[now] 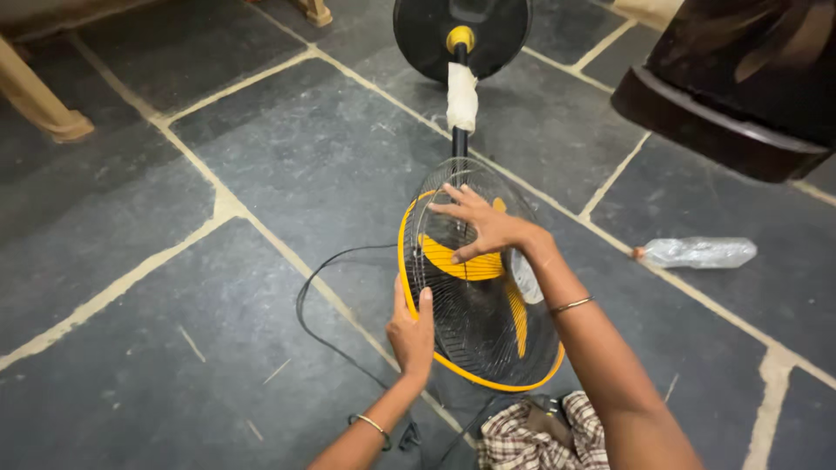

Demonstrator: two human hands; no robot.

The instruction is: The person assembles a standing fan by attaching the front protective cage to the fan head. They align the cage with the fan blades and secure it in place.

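A pedestal fan lies on the dark stone floor, its round head with a black wire grille and yellow rim nearest me. Yellow blades show behind the wires. My left hand grips the rim at its left edge, thumb over the yellow ring. My right hand rests on the upper part of the grille, fingers spread across the wires. The black pole, wrapped partway in white cloth, runs away to the round black base. Both wrists wear thin bangles.
A black power cord loops on the floor left of the fan. An empty plastic bottle lies at the right. A dark rounded object fills the top right. Wooden furniture legs stand at the top left. Checked cloth shows by my lap.
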